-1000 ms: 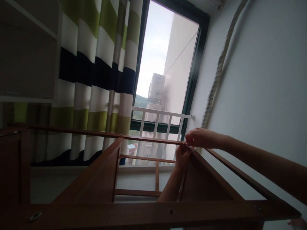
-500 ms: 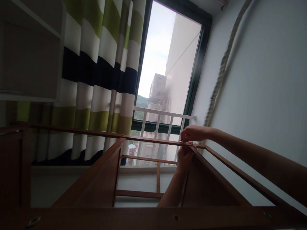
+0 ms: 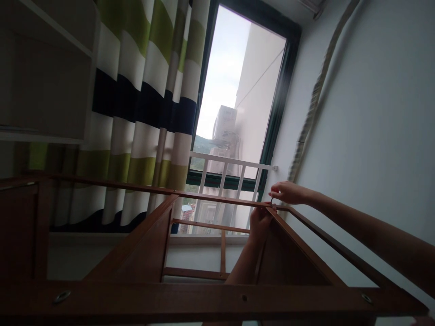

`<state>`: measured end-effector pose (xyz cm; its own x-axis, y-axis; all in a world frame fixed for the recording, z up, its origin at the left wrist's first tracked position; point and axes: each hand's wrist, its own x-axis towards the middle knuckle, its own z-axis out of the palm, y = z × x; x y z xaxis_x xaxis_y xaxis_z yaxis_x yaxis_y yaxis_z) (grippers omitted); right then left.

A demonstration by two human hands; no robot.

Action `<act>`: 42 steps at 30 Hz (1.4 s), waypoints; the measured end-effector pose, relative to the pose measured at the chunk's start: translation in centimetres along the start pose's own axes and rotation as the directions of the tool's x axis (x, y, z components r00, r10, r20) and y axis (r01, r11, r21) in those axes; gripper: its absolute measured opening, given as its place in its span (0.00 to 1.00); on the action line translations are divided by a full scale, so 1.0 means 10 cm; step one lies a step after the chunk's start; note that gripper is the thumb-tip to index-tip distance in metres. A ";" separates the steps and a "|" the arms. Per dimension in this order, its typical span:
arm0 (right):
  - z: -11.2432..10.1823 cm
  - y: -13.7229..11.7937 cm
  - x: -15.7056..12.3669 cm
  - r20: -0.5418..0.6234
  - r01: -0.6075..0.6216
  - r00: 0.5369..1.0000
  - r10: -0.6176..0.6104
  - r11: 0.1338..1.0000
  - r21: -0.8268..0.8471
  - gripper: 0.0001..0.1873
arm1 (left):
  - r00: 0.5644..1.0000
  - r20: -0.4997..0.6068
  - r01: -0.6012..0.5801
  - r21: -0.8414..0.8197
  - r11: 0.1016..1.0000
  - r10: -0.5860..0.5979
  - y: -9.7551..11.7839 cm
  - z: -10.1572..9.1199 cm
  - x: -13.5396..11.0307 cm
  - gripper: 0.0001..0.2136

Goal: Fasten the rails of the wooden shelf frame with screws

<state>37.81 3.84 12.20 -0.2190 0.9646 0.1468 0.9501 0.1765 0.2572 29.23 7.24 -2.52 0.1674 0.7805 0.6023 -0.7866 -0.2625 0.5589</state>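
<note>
Where rails meet: hands (image 3: 268, 208) (pinching) at frame corner (image 3: 272, 207)

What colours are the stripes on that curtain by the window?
The curtain has broad horizontal bands of green, white and dark navy, seen clearly in the head view.

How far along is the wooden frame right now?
Done: the wooden frame stands joined, with rails, side panels and fittings on the near rail. In hand: the right hand pinches a small fastener at the far corner while the left hand braces from below. Left: that corner looks unfinished; the top is open.
</note>
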 end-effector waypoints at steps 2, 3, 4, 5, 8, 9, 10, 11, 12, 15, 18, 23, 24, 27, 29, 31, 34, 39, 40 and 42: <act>-0.02 0.00 -0.14 -0.003 -0.002 1.000 0.002 1.000 0.008 0.15 | 1.000 -0.005 0.002 -0.002 1.000 -0.002 0.01 0.01 0.00 0.13; -0.03 -0.01 -0.22 -0.010 -0.003 1.000 0.003 1.000 0.012 0.13 | 1.000 -0.009 0.004 -0.002 1.000 -0.004 0.02 0.01 0.00 0.13; -0.05 -0.03 -0.30 -0.019 -0.004 1.000 0.004 1.000 0.015 0.11 | 1.000 -0.014 0.005 -0.002 1.000 -0.005 0.02 0.01 0.00 0.12; -0.06 -0.06 -0.38 -0.028 -0.004 1.000 0.004 1.000 0.017 0.09 | 1.000 -0.018 0.005 -0.002 1.000 -0.005 0.01 0.01 0.00 0.12; -0.09 -0.21 -0.55 -0.049 0.013 0.999 -0.013 1.000 0.016 0.10 | 1.000 -0.016 0.006 -0.005 1.000 -0.006 0.00 0.00 0.00 0.12; -0.10 -0.27 -0.57 -0.052 0.030 0.998 -0.029 0.999 0.017 0.10 | 1.000 -0.012 0.008 -0.005 1.000 -0.008 0.00 0.00 0.00 0.12; -0.11 -0.33 -0.58 -0.049 0.053 0.997 -0.052 0.998 0.018 0.10 | 1.000 -0.007 0.011 -0.004 1.000 -0.011 0.00 0.00 0.00 0.12; -0.13 -0.39 -0.57 -0.040 0.084 0.996 -0.083 0.996 0.021 0.09 | 1.000 -0.005 0.013 -0.001 1.000 -0.013 0.01 -0.01 0.00 0.11; -0.14 -0.44 -0.54 -0.024 0.120 0.993 -0.120 0.992 0.027 0.08 | 1.000 -0.007 0.014 0.003 1.000 -0.014 0.01 -0.01 -0.01 0.10; -0.20 -0.52 -0.41 0.050 0.226 0.972 -0.230 0.972 0.068 0.09 | 1.000 -0.028 0.006 0.018 1.000 -0.006 0.03 -0.02 -0.01 0.06; -0.27 -0.53 -0.24 0.123 0.269 0.951 -0.283 0.956 0.120 0.10 | 1.000 -0.029 -0.004 0.018 1.000 0.004 0.06 0.00 -0.02 0.05; -0.29 -0.50 0.01 0.132 0.255 0.954 -0.271 0.959 0.123 0.05 | 1.000 -0.002 -0.007 -0.007 1.000 0.007 0.05 0.03 -0.02 0.06; -0.27 -0.49 0.06 0.111 0.250 0.959 -0.262 0.962 0.110 0.06 | 1.000 -0.002 -0.010 -0.009 1.000 0.010 0.04 0.03 -0.02 0.06; -0.18 -0.44 0.19 0.046 0.194 0.979 -0.198 0.979 0.065 0.08 | 1.000 -0.003 -0.019 -0.006 1.000 0.019 0.00 0.00 -0.01 0.07; -0.11 -0.37 0.26 0.010 0.127 0.992 -0.127 0.991 0.038 0.10 | 1.000 -0.001 -0.021 -0.003 1.000 0.021 -0.02 -0.01 0.00 0.08; -0.03 -0.28 0.30 -0.012 0.062 0.998 -0.061 0.998 0.022 0.10 | 1.000 0.005 -0.019 0.000 1.000 0.019 -0.02 -0.02 -0.01 0.09; 0.06 -0.14 0.33 -0.018 0.005 1.000 -0.005 0.999 0.031 0.11 | 1.000 0.021 -0.013 0.003 1.000 0.013 0.02 -0.01 -0.02 0.10; 0.13 0.07 0.21 -0.037 -0.021 0.999 0.023 0.998 0.061 0.15 | 1.000 -0.001 0.008 0.004 1.000 -0.008 0.04 0.00 -0.03 0.12; 0.13 0.10 0.16 -0.042 -0.017 0.999 0.020 0.998 0.067 0.16 | 1.000 -0.006 0.008 0.007 1.000 -0.008 0.03 0.00 -0.03 0.12; 0.11 0.15 0.04 -0.049 -0.002 0.999 0.006 0.997 0.080 0.17 | 1.000 -0.010 0.003 0.015 1.000 -0.003 0.02 0.00 -0.02 0.12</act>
<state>39.41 4.75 11.57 -0.2241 0.9548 0.1953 0.9653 0.1898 0.1794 29.06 6.99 -2.54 0.1640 0.7868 0.5951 -0.7772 -0.2684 0.5691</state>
